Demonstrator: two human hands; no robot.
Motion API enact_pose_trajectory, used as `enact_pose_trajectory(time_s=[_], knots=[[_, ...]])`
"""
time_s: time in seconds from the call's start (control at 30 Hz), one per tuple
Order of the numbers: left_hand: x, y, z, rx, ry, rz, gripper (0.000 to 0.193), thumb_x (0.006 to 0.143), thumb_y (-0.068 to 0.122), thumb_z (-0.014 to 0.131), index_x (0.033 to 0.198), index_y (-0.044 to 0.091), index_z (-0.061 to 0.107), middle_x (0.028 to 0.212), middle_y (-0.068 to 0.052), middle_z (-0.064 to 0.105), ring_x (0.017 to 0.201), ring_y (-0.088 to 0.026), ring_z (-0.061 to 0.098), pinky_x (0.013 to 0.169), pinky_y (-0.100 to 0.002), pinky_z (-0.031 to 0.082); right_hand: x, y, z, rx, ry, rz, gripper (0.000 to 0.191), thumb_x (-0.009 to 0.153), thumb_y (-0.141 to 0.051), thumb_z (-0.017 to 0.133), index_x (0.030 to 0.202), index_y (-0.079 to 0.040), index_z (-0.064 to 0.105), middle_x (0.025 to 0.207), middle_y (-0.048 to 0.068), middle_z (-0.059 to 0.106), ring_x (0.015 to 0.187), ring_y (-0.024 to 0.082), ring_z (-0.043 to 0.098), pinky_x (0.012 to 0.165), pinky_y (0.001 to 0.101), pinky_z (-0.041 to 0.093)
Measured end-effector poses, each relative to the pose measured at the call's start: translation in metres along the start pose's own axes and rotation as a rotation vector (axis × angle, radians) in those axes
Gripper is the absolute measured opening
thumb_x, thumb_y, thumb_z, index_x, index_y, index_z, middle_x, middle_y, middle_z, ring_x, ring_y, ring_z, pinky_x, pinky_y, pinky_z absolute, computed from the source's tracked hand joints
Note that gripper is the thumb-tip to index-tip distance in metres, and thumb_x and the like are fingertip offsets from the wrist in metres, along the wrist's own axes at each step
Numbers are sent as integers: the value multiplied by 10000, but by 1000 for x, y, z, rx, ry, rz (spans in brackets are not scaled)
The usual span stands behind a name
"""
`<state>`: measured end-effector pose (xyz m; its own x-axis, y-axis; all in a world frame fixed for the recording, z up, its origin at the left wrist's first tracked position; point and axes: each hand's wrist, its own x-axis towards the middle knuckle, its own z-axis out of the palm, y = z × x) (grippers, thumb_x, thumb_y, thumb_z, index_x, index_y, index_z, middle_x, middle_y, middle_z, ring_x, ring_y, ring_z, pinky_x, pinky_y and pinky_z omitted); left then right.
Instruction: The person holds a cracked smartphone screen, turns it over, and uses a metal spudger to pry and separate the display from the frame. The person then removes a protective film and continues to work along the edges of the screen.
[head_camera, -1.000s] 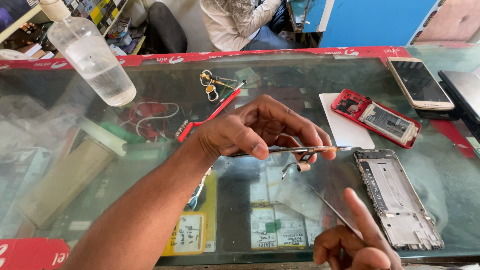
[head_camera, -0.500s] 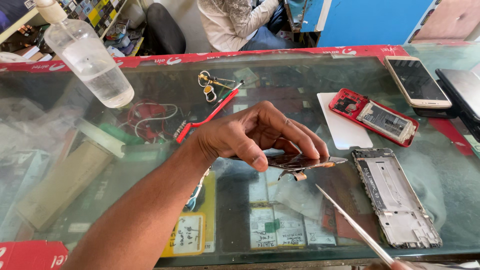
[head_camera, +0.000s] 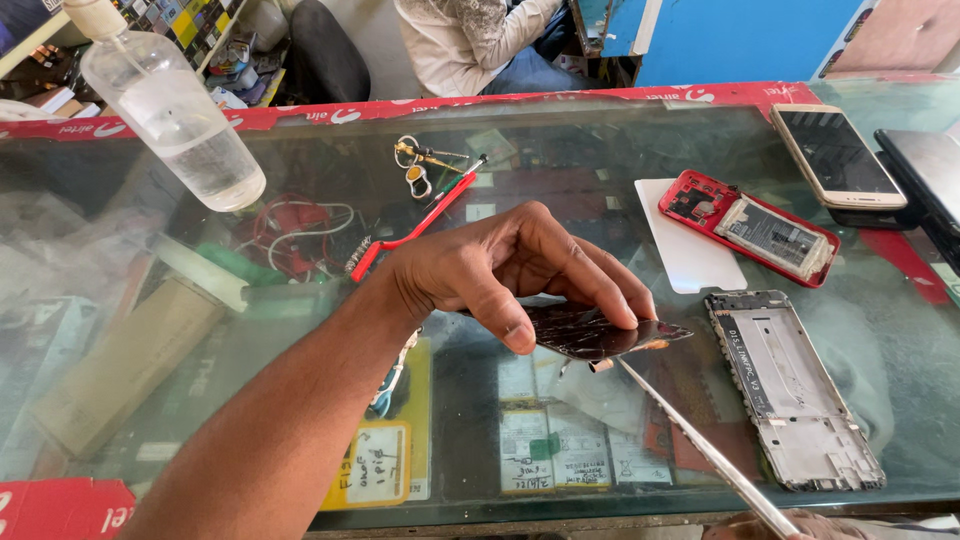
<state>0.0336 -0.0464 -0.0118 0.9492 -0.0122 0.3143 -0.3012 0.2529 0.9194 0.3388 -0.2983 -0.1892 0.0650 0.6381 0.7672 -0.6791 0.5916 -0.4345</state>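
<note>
Now the left hand (head_camera: 500, 270) pinches a dark cracked screen panel (head_camera: 600, 332) between thumb and curled fingers, holding it flat just above the glass counter (head_camera: 560, 190). Only a sliver of the right hand (head_camera: 775, 525) shows at the bottom edge, gripping long metal tweezers (head_camera: 700, 445) whose tip touches the panel's underside. Beneath the glass lie yellow and white labelled cards (head_camera: 380, 465). A red printed strip (head_camera: 330, 112) borders the counter's far edge. A clear bottle (head_camera: 175, 115) stands far left.

Dark, seemingly cracked screen (head_camera: 590, 330) mid-counter
</note>
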Motion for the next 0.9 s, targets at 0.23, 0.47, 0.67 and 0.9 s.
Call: enact_pose_trajectory(time_s=[0.23,0.47,0.67,0.9], knots=[[2,-3,-1,-6,13,16,553,782,97,940,1261,-82,730,1408,-257,653,1232,-278,689,1190,-388,522,10,13,5,67,-16,-62,610,1105,-401,460,1515,50,473,1071,238,680,861,226,704,776,370,585],[0,-2,-2,-1,41,6,541,750,68,925,1240,-71,743,1382,-248,669,1201,-279,696,1157,-387,532,11,16,7,89,-14,-90,600,1108,-398,453,1510,47,472,1083,245,676,873,239,705,784,380,587],[-1,1,-2,97,57,-21,544,710,61,909,1218,-64,760,1355,-241,692,1186,-268,684,1159,-365,518,13,19,9,113,-11,-129,592,1111,-396,447,1506,45,471,1093,251,672,883,249,706,792,389,589],[0,2,-3,174,46,-38,543,700,65,917,1212,-37,768,1343,-218,707,1208,-254,689,1196,-360,494,18,21,10,126,-12,-160,583,1114,-393,441,1501,43,470,1105,258,667,894,261,708,800,400,591]])
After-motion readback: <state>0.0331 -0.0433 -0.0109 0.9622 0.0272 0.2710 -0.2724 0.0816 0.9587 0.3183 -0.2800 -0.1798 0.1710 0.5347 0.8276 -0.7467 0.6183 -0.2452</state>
